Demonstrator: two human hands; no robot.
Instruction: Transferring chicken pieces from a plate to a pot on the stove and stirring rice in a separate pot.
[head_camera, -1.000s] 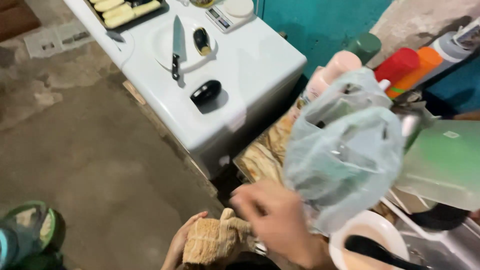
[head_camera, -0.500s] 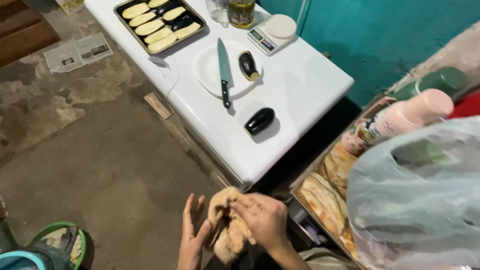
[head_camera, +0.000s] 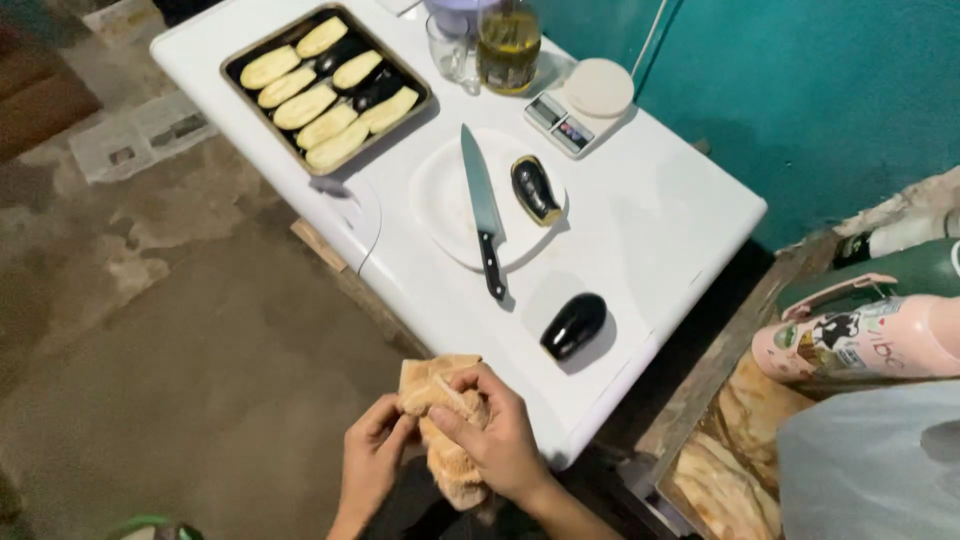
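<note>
Left hand (head_camera: 372, 462): positioned at the lower centre of the view, just off the near edge of the white table (head_camera: 660, 215). Fingers curled, fingertips pressed against the left side of a tan cloth (head_camera: 443, 425); grip partly closed on the cloth.

Tan cloth: crumpled, held between both hands, in the air at the table's near edge, above the concrete floor (head_camera: 180, 350).

Right hand (head_camera: 497, 438): directly beside the left, wrapped over the top and right side of the cloth. Fingers bent around the fabric; grip closed on it.

Items on the table, left to right:

- Dark baking tray (head_camera: 233, 72) at the far left end, holding pale eggplant halves (head_camera: 303, 106) laid cut side up, with a few dark-skinned pieces among them.
- White cutting board (head_camera: 445, 205) near the table centre. A chef's knife (head_camera: 482, 217) lies on it, blade pointing away, black handle overhanging the near rim.
- Half eggplant (head_camera: 535, 188) on the right part of the board, just beside the blade, not touching it.
- Glass jar of yellowish oil (head_camera: 508, 45) at the far edge, with a clear glass (head_camera: 447, 48) just to its left.
- Kitchen scale (head_camera: 580, 102) with a round white platform, right of the jar.
- Whole dark eggplant (head_camera: 573, 325) on the bare tabletop, near the front edge, apart from the board and nearest to the right hand.

Right of the table: a teal wall (head_camera: 800, 90), and a pink bottle (head_camera: 860, 340) lying on its side at the frame edge.
</note>
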